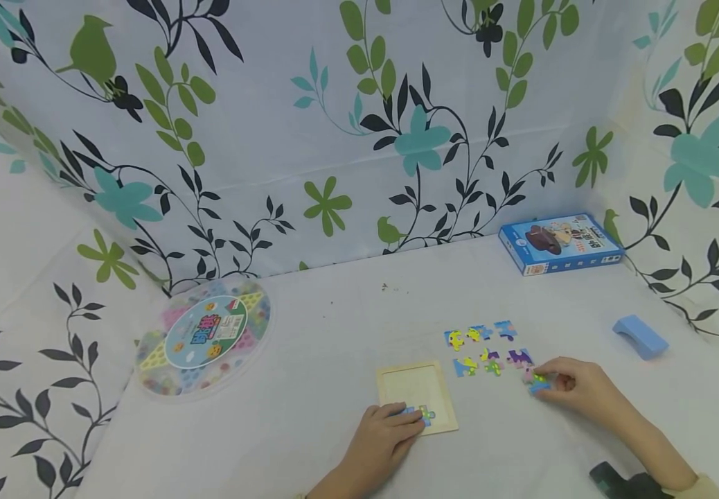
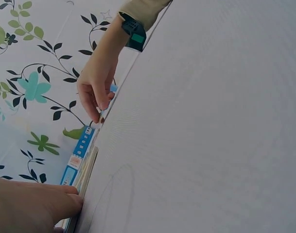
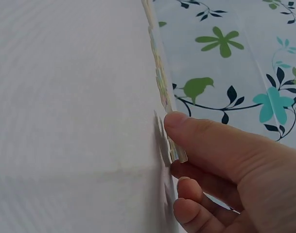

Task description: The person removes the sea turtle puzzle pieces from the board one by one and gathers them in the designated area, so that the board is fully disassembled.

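A square wooden puzzle tray point(image 1: 412, 381) lies on the white table, with a green-and-blue puzzle piece point(image 1: 427, 414) in its lower part. My left hand point(image 1: 379, 443) rests over the tray's lower left, fingers extended and touching the pieces there, partly covering them. In my right hand point(image 1: 584, 389), thumb and fingers pinch a jigsaw puzzle piece point(image 1: 540, 383) coloured blue, green and pink. The right wrist view shows this puzzle piece point(image 3: 178, 151) edge-on between thumb and fingertips, tilted up. Several loose puzzle pieces point(image 1: 467, 367) lie in two rows between the hands, beyond the tray.
At the back right lies a blue puzzle box point(image 1: 568, 244). A light blue arched block point(image 1: 640, 337) sits right of my right hand. On the left is a round clear case of coloured beads point(image 1: 206, 336). A patterned cloth point(image 1: 334, 138) hangs behind the table.
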`<state>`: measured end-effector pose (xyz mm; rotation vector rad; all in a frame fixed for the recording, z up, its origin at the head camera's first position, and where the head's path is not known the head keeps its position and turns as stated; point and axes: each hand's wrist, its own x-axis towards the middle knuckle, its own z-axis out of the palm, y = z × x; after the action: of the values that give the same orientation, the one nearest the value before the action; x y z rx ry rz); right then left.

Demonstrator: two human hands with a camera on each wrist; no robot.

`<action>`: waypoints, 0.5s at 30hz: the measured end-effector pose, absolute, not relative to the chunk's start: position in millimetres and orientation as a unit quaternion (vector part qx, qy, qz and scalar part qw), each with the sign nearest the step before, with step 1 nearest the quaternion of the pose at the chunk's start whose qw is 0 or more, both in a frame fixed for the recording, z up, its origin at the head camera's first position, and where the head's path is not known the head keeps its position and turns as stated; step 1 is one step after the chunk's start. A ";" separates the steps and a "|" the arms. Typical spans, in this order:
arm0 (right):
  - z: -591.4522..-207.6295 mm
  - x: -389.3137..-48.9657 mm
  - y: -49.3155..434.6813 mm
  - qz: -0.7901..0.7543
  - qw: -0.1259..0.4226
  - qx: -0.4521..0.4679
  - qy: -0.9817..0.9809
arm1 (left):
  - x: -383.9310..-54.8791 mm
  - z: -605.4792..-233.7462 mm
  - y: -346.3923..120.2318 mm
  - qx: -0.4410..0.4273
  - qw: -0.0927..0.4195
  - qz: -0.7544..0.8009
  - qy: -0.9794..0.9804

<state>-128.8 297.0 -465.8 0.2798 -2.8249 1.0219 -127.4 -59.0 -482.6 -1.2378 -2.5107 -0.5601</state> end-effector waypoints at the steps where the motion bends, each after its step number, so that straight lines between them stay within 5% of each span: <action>1: -466.3 -128.5 297.3 0.335 0.063 0.095 -0.935 | -127.5 -482.9 -59.0 -0.428 0.142 -0.194 -0.871; 15: -471.7 -126.8 298.6 0.340 0.078 0.122 -0.929 | -126.2 -481.8 -58.3 -0.427 0.145 -0.207 -0.868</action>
<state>-126.8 298.6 -471.7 0.3664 -2.7823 1.0175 -126.2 -58.3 -481.8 -1.2296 -2.5021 -0.5976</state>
